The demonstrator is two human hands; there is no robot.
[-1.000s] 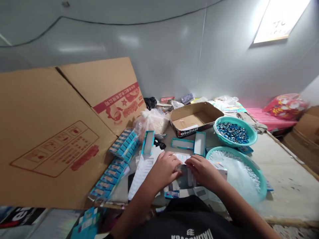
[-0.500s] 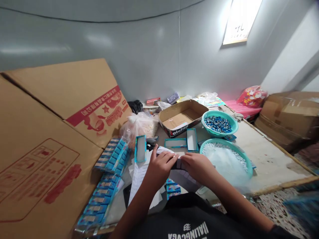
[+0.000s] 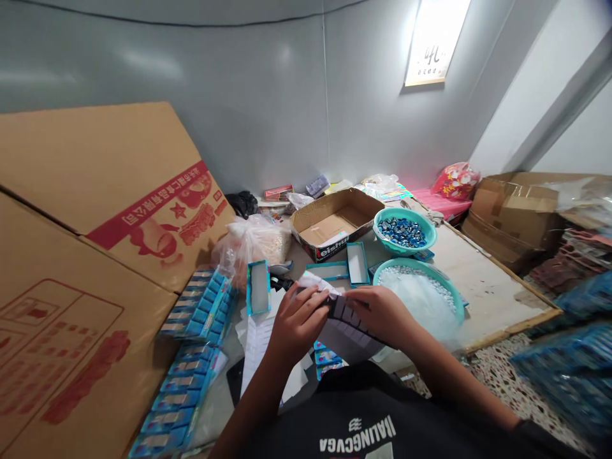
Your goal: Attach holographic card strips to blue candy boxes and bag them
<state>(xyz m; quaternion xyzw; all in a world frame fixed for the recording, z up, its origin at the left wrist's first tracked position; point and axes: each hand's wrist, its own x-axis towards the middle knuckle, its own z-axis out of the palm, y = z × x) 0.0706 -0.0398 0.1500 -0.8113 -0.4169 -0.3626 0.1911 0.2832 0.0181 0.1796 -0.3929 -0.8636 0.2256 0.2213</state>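
Observation:
Both hands hold a printed sheet [image 3: 348, 319] with black and white blocks, its upper edge folded or curled over. My left hand [image 3: 299, 322] is closed on the sheet's left part, fingers across the fold. Pinching the upper right edge is my right hand [image 3: 380, 312]. Below them a short stack of small blue boxes [image 3: 327, 360] is partly hidden by the sheet. White papers [image 3: 258, 341] lie left of my left hand. An open blue-edged box [image 3: 259, 287] stands just beyond them, and a similar upright box [image 3: 357, 263] is behind my right hand.
Stacked blue boxes [image 3: 176, 395] line the left, beside a large carton [image 3: 109, 274]. A teal basin [image 3: 406, 252] holds shiny blue pieces; a nearer teal basin [image 3: 461, 312] holds white pieces under clear plastic. A shallow cardboard tray [image 3: 306, 220] and a plastic bag [image 3: 261, 239] sit behind.
The view has turned to the right. The sheet is spread further between my hands, so more of its black and white printed face shows. Both hands keep their hold.

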